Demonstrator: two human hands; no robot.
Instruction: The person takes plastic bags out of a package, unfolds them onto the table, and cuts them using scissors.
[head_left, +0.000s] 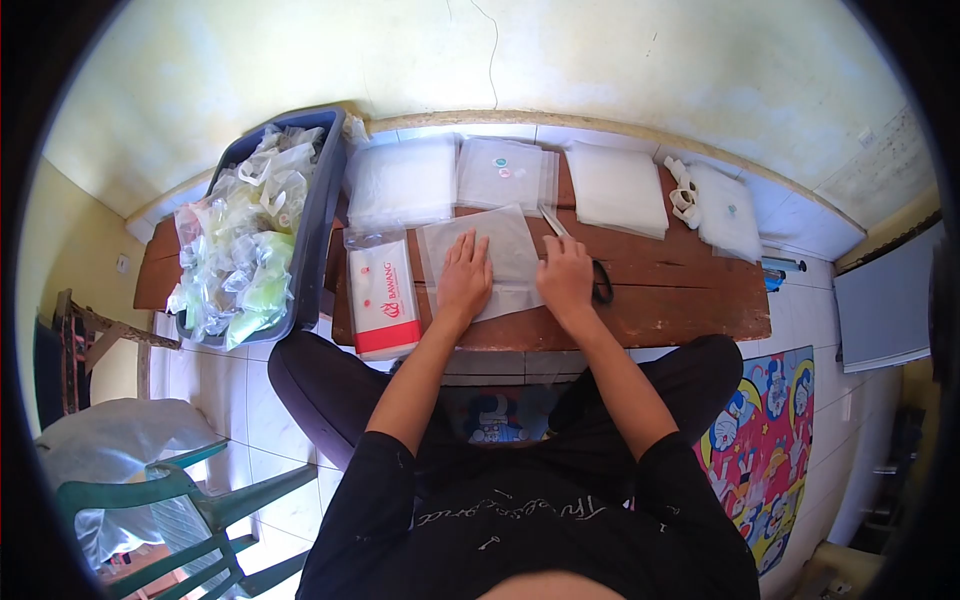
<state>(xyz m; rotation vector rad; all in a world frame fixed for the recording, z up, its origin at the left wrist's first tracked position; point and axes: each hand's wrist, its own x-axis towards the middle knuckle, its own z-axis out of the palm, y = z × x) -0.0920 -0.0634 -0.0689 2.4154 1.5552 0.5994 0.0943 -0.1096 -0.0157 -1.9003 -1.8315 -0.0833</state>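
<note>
A clear plastic bag (pixel 510 235) lies flat on the wooden table in front of me. My left hand (pixel 466 277) rests on it, palm down with fingers stretched out. At the bag's right edge is my right hand (pixel 566 275), its fingers curled and closed on the plastic. Scissors (pixel 602 283) lie partly hidden by the right hand, with black handles to its right and blades pointing away past the knuckles. Left of my left hand sits a red-and-white pack marked BAWANG (pixel 383 295).
Stacks of clear plastic bags (pixel 402 182) line the table's (pixel 690 290) back, with white handle strips (pixel 683 192) at the right. A dark bin (pixel 322 190) of crumpled plastic stands left. A green chair (pixel 200 500) is at lower left, a colorful mat (pixel 765 450) at right.
</note>
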